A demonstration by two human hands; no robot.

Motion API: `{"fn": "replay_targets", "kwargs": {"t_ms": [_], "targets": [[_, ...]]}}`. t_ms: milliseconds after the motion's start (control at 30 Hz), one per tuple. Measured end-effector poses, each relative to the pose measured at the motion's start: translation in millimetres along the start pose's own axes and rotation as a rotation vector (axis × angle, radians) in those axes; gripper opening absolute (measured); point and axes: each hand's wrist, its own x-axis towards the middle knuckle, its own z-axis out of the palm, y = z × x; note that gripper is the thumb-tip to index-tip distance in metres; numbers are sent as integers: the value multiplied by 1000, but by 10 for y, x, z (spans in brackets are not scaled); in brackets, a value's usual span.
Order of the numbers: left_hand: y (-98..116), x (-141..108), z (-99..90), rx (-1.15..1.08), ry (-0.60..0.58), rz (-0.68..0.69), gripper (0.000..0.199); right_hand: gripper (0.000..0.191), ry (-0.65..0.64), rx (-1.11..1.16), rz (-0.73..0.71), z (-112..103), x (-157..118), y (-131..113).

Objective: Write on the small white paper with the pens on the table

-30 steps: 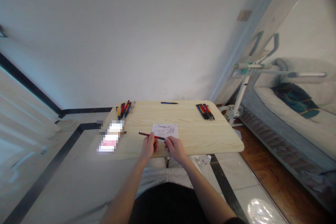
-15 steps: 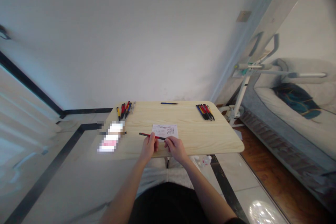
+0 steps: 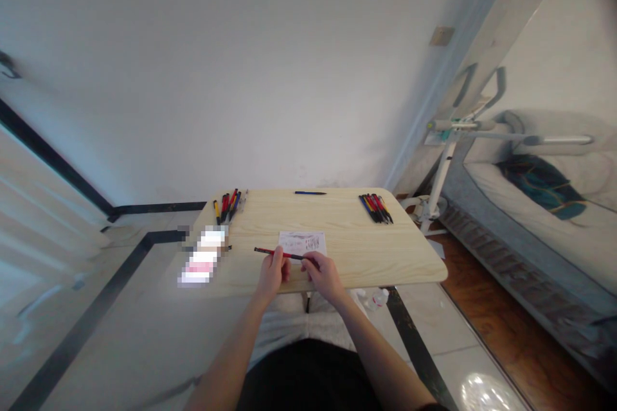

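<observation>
Black garment (image 3: 308, 376) and pale grey trousers (image 3: 289, 329) of the wearer, nearest the camera
Clear plastic bottle (image 3: 378, 298) with pale cap, below the front edge of the table, right of the trousers
Left hand (image 3: 271, 274), thumb on top and fingers curled, clamped on the barrel of a red-and-black pen
Right hand (image 3: 322, 273), thumb and forefinger pinched on the black right end of the same pen
Red-and-black pen (image 3: 289, 255), one, held between both hands over the front part of the table, slightly aslant, right end lower in view
Printed sheet (image 3: 301, 241), one, white, flat just beyond the pen
Blurred bright patch (image 3: 202, 258), at left, nature not to be told
Wood-grain table (image 3: 380, 257), pale, rounded corners
Pen bundle (image 3: 376, 209), blue, red, yellow and black, side by side at the right
Pen group (image 3: 226, 205), like colours, looser, far left, clear pen (image 3: 243, 201) alongside
Blue pen (image 3: 310, 192), single, lying crosswise near the far edge
White wall (image 3: 289, 77), behind
</observation>
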Motion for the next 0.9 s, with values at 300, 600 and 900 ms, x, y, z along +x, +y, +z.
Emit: {"fn": "replay_targets", "kwargs": {"t_ms": [300, 600, 900], "targets": [[-38, 7, -9, -31, -15, 0, 49, 17, -10, 28, 8, -2, 13, 24], [-8, -10, -10, -102, -22, 8, 49, 21, 19, -109, -57, -9, 2, -52], [-5, -12, 1, -108, -16, -2, 49, 27, -17, -106, -53, -16, -32, -90]]}}
